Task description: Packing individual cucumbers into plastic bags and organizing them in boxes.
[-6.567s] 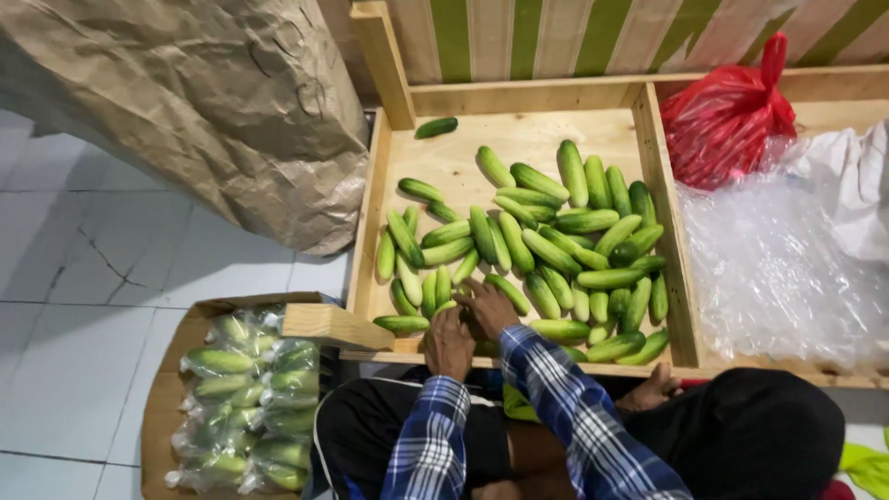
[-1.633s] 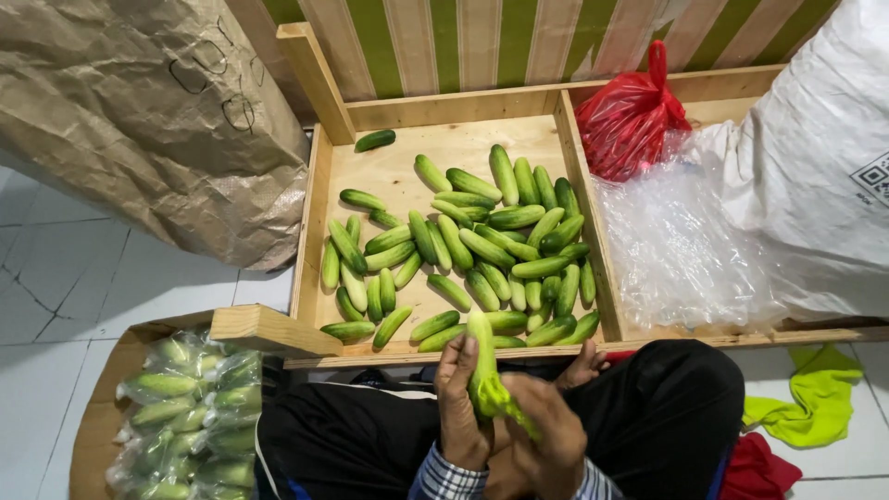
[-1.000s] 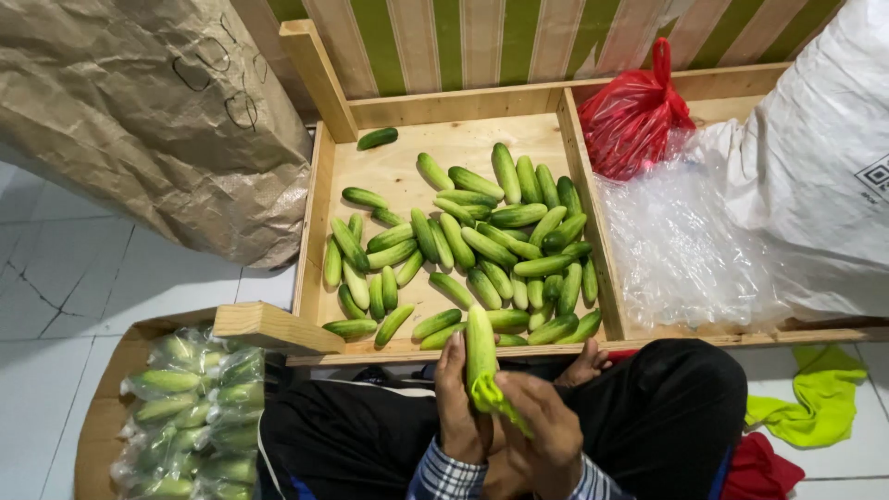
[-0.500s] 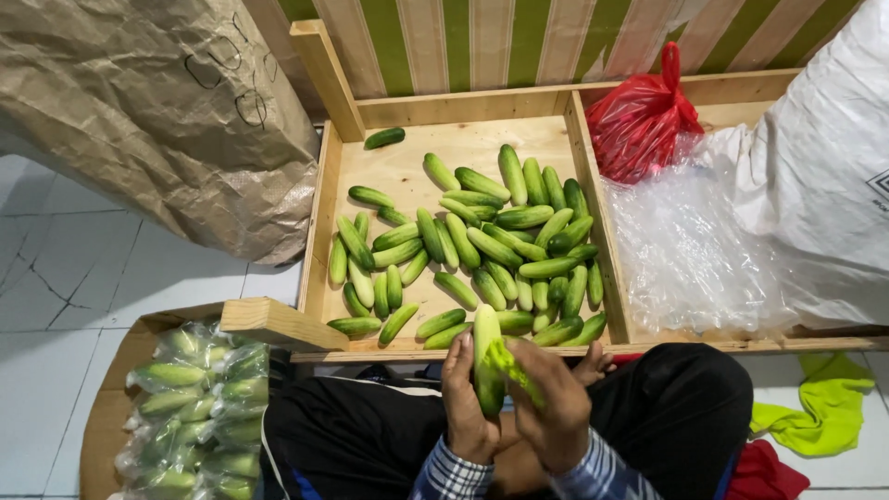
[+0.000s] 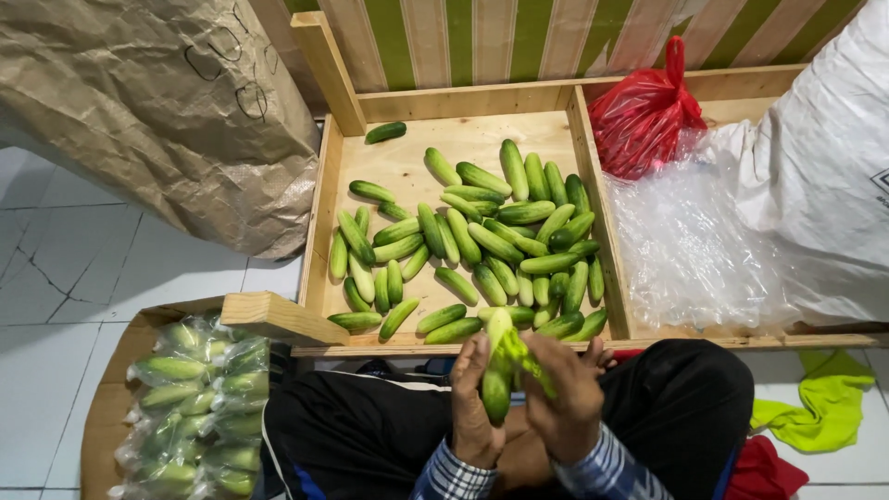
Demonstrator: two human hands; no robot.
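Green and smooth, the cucumber [image 5: 497, 370] stands up between my two hands, just above my lap in the black trousers [image 5: 389, 435]. It looks firm and stiff, not floppy, and a bit heavy for its size. The skin looks shiny, so I think it could slip. The middle of it seems the best place to hold, where it is thickest.

My left hand [image 5: 472, 393] is at 9 o'clock from the cucumber. Its fingers are curled and closed on the cucumber's side. My right hand [image 5: 567, 398] is at 3 o'clock. Its fingers are bent in and pinch a thin green wrap [image 5: 528, 356] that sits against the cucumber. I cannot tell just what the wrap is.

At 12 o'clock from my hands is a wooden tray [image 5: 319, 231] with a pile of loose cucumbers [image 5: 491, 241] lying flat in it. Next to it, at 1 o'clock, are clear plastic bags [image 5: 690, 250] and a tied red bag [image 5: 644, 111]. At 9 o'clock, on the floor, a cardboard box [image 5: 102, 417] holds bagged cucumbers [image 5: 199, 407]. A big brown paper sack [image 5: 139, 111] sits at 10 o'clock. A yellow-green cloth [image 5: 820, 407] lies at 3 o'clock.
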